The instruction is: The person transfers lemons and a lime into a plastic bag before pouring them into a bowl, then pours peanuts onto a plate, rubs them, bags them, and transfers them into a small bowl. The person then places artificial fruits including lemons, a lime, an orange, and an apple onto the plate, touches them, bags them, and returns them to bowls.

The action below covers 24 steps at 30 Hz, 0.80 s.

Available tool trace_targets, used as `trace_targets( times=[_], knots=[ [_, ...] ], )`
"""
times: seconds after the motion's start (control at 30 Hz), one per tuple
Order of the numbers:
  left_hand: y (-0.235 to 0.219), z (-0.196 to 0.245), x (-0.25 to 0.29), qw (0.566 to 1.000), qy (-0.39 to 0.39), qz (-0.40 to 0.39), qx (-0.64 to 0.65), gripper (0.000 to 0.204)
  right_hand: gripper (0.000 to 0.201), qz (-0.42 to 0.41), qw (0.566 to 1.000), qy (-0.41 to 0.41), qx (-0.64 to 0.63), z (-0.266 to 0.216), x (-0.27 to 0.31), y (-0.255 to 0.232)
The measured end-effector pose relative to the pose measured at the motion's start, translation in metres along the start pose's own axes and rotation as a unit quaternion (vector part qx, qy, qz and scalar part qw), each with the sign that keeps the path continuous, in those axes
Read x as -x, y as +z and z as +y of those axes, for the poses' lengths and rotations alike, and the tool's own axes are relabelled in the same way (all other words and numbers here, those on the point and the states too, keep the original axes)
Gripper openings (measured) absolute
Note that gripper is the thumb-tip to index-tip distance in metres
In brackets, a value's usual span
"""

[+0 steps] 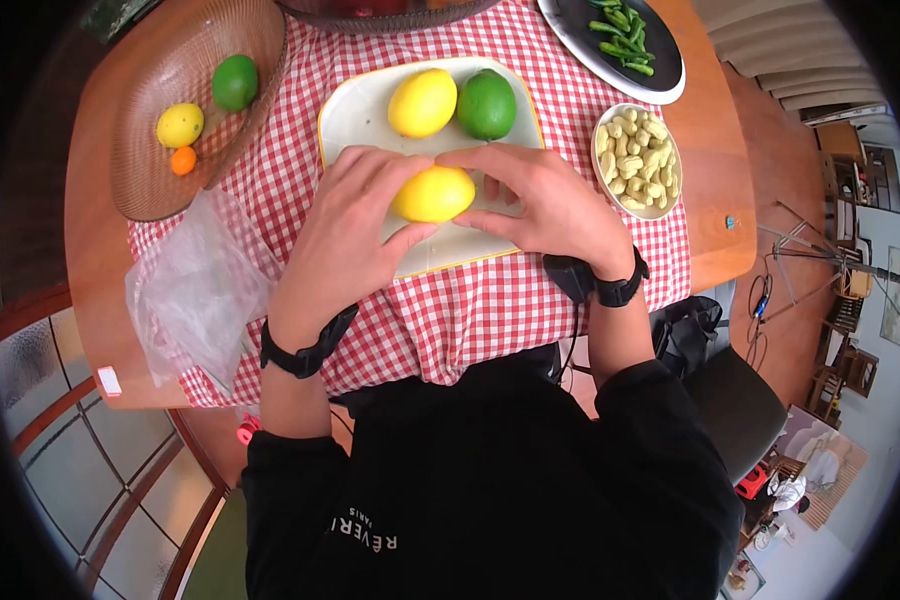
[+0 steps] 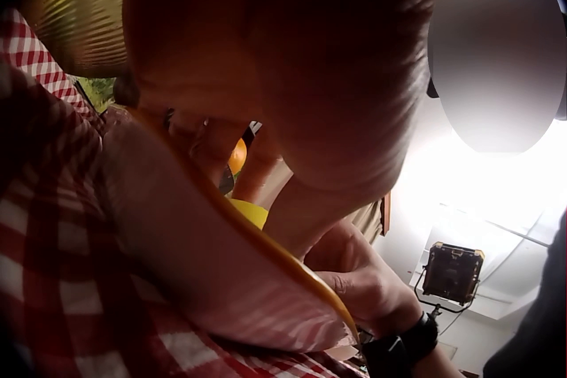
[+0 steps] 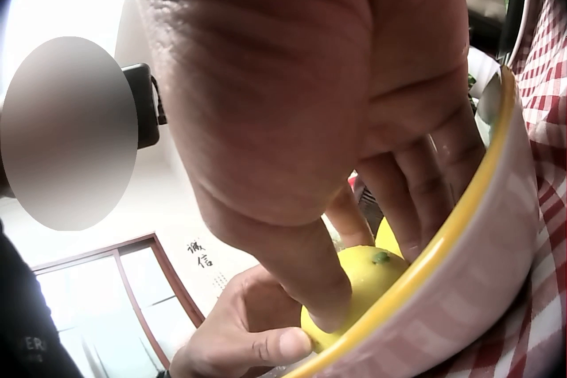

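A yellow lemon [image 1: 435,193] lies toward the near side of a white dish [image 1: 345,115] with a yellow rim. From its left my left hand [image 1: 345,225] grips it, fingers over the far side and thumb at the near side. On the right, my right hand [image 1: 560,205] holds the same lemon between thumb and fingers. The right wrist view shows the lemon [image 3: 368,280] with a green stem spot, my right thumb pressed on it. Behind it in the dish sit a second lemon [image 1: 422,103] and a green citrus fruit [image 1: 486,104].
At left stands a ribbed brown basket [image 1: 135,150] with a green fruit, a yellow fruit and a small orange one. A crumpled plastic bag [image 1: 200,290] lies nearer. To the right are a bowl of peanuts [image 1: 638,160] and a plate [image 1: 575,40] of green peppers.
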<state>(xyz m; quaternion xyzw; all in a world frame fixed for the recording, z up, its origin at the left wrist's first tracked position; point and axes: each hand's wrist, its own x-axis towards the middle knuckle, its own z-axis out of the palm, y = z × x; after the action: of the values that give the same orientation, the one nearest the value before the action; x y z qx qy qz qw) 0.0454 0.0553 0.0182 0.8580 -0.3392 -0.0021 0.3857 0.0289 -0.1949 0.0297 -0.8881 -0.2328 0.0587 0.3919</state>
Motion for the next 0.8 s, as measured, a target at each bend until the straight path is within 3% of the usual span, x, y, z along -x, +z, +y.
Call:
trace_targets(
  times=[0.5, 0.8],
  knots=[
    [-0.0021, -0.0068, 0.0021, 1.000, -0.023, -0.004, -0.005, 0.062, 0.046, 0.059, 0.995, -0.047, 0.059, -0.0033, -0.0024, -0.0008],
    [0.0001, -0.0042, 0.0016, 0.999, -0.036, 0.006, 0.022, 0.066, 0.050, 0.096, 0.994, -0.057, -0.006, -0.0033, -0.0022, 0.0007]
  ],
)
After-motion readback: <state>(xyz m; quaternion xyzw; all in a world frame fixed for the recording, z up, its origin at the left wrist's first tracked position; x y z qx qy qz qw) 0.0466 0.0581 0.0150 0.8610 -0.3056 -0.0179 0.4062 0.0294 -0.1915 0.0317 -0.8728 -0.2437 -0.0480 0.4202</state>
